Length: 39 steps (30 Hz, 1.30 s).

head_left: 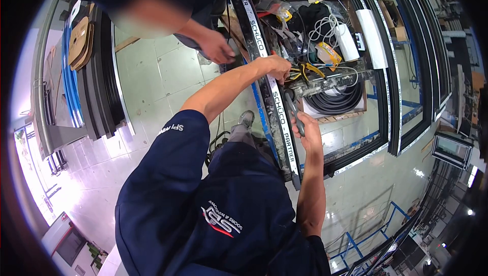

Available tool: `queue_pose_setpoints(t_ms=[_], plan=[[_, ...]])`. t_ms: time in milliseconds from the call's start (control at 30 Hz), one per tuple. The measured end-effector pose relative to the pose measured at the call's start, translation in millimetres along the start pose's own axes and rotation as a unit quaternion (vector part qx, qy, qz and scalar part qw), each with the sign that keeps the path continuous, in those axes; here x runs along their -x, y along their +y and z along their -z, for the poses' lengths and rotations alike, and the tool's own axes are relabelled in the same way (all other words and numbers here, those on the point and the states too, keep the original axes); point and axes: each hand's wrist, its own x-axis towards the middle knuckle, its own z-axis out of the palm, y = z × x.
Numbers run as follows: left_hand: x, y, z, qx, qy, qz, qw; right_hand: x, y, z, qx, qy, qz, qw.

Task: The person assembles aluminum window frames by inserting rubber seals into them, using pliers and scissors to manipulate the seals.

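Observation:
My right hand (309,131) is wrapped round the dark grey handle of what looks like a hammer (293,107), whose head end lies beside the long black profile (275,90) with white Schüco tape. Further up the same profile, my left hand (277,67) reaches over it with fingers curled and pressed together at its inner edge. Whatever those fingers hold is hidden. Just right of them, yellow-and-black pliers (306,70) rest among the tools. A co-worker's hand (217,47) hovers left of the profile, near its upper part.
Inside the blue-edged stand, a tray holds loose tools, a white cable (328,27) and a yellow packet (329,54). Below it lies a coil of black gasket (333,102) in a box. More taped black frames (394,72) stand to the right. Cables lie near my shoe (247,118).

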Motion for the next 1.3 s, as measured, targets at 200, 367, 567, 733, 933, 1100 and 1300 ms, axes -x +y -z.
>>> queue_pose_setpoints(t_ms=[200, 367, 567, 733, 933, 1100, 1300], plan=[[-4.8, -4.4, 7.0, -0.015, -0.023, 0.007, 1.0, 1.5, -8.1, -9.1, 0.059, 0.022, 0.023, 0.998], [17.8, 19.8, 26.5, -0.002, -0.049, 0.039, 0.998, -2.0, -14.4, -16.6, 0.084, 0.022, 0.026, 0.996], [3.5, 7.9, 16.0, 0.001, -0.053, 0.05, 0.997, -3.8, -24.9, -19.5, 0.133, 0.032, 0.019, 0.99], [-6.6, -9.2, -2.1, 0.01, -0.033, 0.075, 0.997, 4.6, -29.6, -15.8, 0.204, 0.039, 0.001, 0.978], [9.8, 17.3, 16.2, 0.073, -0.087, 0.127, 0.985, 10.7, -23.9, -23.3, 0.284, 0.048, 0.012, 0.958], [-2.9, 22.4, -5.0, -0.016, -0.096, 0.006, 0.995, 14.0, -15.9, -11.5, 0.238, 0.048, 0.016, 0.97], [-3.6, 39.2, -10.1, -0.07, -0.104, -0.04, 0.991, 35.0, -2.4, 8.7, 0.2, 0.041, -0.004, 0.979]])
